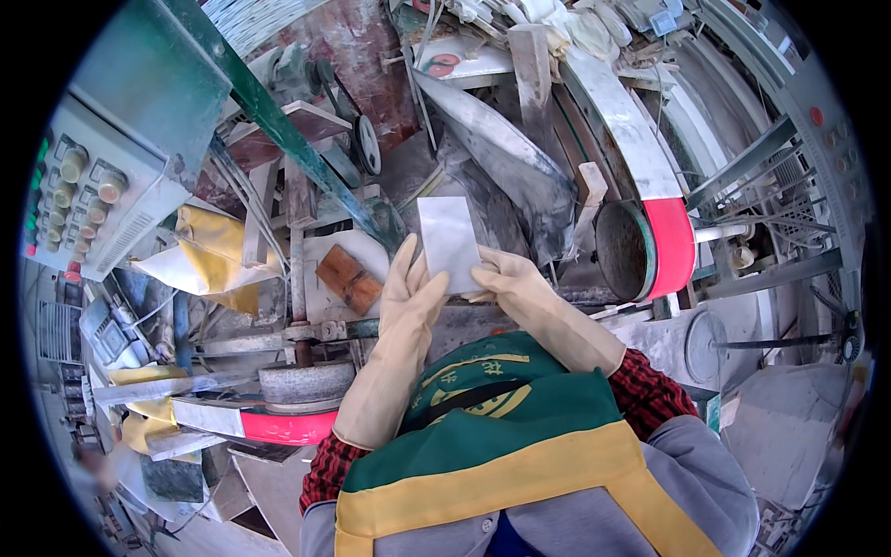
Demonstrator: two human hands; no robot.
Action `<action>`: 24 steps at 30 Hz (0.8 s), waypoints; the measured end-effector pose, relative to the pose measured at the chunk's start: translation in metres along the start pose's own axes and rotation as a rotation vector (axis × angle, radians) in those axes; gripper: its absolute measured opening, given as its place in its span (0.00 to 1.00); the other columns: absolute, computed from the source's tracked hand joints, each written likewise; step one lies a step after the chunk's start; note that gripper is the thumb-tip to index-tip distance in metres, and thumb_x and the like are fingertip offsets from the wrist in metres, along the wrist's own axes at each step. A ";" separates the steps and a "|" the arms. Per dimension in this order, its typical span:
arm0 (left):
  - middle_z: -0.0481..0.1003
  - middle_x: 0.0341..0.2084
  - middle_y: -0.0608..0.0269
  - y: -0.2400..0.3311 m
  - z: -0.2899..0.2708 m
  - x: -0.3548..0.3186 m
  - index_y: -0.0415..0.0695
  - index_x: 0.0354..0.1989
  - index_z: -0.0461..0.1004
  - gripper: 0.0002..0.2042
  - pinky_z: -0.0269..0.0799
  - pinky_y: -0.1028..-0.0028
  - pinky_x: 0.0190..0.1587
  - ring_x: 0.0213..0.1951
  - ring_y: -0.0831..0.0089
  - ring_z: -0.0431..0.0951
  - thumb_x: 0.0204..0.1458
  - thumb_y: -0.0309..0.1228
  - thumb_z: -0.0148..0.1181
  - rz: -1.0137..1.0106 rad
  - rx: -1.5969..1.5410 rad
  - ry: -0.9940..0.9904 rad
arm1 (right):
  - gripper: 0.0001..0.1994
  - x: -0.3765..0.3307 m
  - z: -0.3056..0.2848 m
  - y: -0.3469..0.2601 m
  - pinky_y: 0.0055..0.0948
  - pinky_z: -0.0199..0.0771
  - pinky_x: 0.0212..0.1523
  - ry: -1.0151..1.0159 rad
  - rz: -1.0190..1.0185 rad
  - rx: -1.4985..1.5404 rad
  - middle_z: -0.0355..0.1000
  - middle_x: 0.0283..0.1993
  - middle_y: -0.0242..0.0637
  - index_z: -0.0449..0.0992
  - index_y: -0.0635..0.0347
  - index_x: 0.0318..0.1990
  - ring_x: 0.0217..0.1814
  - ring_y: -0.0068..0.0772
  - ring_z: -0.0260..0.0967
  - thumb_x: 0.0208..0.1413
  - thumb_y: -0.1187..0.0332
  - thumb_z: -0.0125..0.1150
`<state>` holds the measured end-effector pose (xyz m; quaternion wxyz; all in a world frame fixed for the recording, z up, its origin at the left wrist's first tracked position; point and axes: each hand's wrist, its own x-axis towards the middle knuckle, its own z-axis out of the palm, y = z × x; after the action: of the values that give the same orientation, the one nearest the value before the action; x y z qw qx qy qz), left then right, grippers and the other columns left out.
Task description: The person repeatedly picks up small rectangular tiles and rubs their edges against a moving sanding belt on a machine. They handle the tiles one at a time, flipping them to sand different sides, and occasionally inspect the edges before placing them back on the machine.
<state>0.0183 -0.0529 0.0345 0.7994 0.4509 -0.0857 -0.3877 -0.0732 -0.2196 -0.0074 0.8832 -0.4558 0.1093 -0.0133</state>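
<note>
Between my two gloved hands I hold a flat white rectangular tile (448,239), its broad face turned up toward me and its long side pointing away. At its lower left corner the thumb of my left hand (408,302) presses on the face, with the fingers raised along and behind the left edge. My right hand (522,286) pinches the lower right edge, thumb on top and the other fingers partly hidden beneath. Both hands wear long cream rubber gloves over red-and-black checked sleeves. Below them is my green apron (501,446) with a yellow band.
A belt wheel (624,249) with a white and pink-red belt stands at right; another pink-red belt (290,427) runs at lower left. A control box (121,186) with knobs is at left, beside a green metal bar (297,139). A brown block (349,278) lies left of my hands.
</note>
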 end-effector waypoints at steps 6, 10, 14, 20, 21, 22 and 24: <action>0.63 0.66 0.52 0.003 -0.007 -0.003 0.38 0.72 0.50 0.32 0.62 0.68 0.67 0.67 0.66 0.65 0.59 0.20 0.55 -0.042 -0.047 -0.068 | 0.27 -0.007 0.012 -0.021 0.21 0.72 0.45 0.077 0.012 -0.160 0.78 0.44 0.32 0.69 0.68 0.63 0.44 0.18 0.72 0.57 0.67 0.67; 0.62 0.67 0.51 0.002 -0.014 -0.009 0.37 0.72 0.51 0.32 0.61 0.67 0.68 0.67 0.65 0.65 0.59 0.21 0.55 -0.109 -0.076 -0.067 | 0.26 0.015 0.006 -0.025 0.21 0.72 0.43 0.249 -0.092 -0.289 0.79 0.43 0.34 0.72 0.67 0.60 0.40 0.19 0.73 0.55 0.67 0.70; 0.62 0.67 0.51 0.001 -0.010 -0.013 0.37 0.72 0.50 0.31 0.63 0.64 0.68 0.67 0.62 0.65 0.60 0.20 0.54 -0.119 -0.103 -0.116 | 0.26 0.055 -0.019 -0.037 0.23 0.74 0.45 0.418 -0.217 -0.415 0.79 0.43 0.38 0.73 0.66 0.59 0.42 0.21 0.74 0.54 0.66 0.71; 0.61 0.68 0.52 0.001 -0.016 -0.013 0.37 0.72 0.51 0.32 0.62 0.65 0.67 0.68 0.63 0.63 0.60 0.22 0.55 -0.101 -0.116 -0.034 | 0.32 0.040 -0.004 -0.016 0.22 0.72 0.36 0.307 -0.109 -0.432 0.77 0.37 0.33 0.65 0.65 0.67 0.36 0.19 0.71 0.57 0.63 0.68; 0.60 0.68 0.53 -0.003 -0.023 -0.013 0.37 0.72 0.50 0.32 0.62 0.65 0.67 0.68 0.63 0.63 0.60 0.22 0.55 -0.073 -0.125 -0.003 | 0.33 0.021 0.011 -0.019 0.22 0.73 0.37 0.228 -0.041 -0.455 0.77 0.37 0.34 0.63 0.65 0.68 0.36 0.19 0.71 0.57 0.63 0.68; 0.60 0.69 0.53 -0.005 -0.028 -0.012 0.38 0.72 0.50 0.32 0.62 0.65 0.67 0.68 0.63 0.63 0.60 0.22 0.55 -0.047 -0.132 0.026 | 0.34 0.008 0.019 -0.019 0.22 0.73 0.37 0.152 0.023 -0.476 0.77 0.37 0.34 0.62 0.65 0.69 0.36 0.19 0.71 0.57 0.63 0.68; 0.59 0.69 0.53 -0.003 -0.032 -0.010 0.38 0.72 0.49 0.33 0.62 0.65 0.67 0.68 0.63 0.63 0.60 0.23 0.55 -0.036 -0.128 0.012 | 0.35 -0.007 0.023 -0.009 0.23 0.74 0.37 0.071 0.052 -0.462 0.76 0.38 0.35 0.60 0.64 0.70 0.36 0.20 0.72 0.58 0.64 0.67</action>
<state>0.0257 -0.0260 0.0158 0.8200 0.4028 -0.0477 -0.4038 -0.0749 -0.2052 0.0145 0.7511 -0.6421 0.1523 0.0188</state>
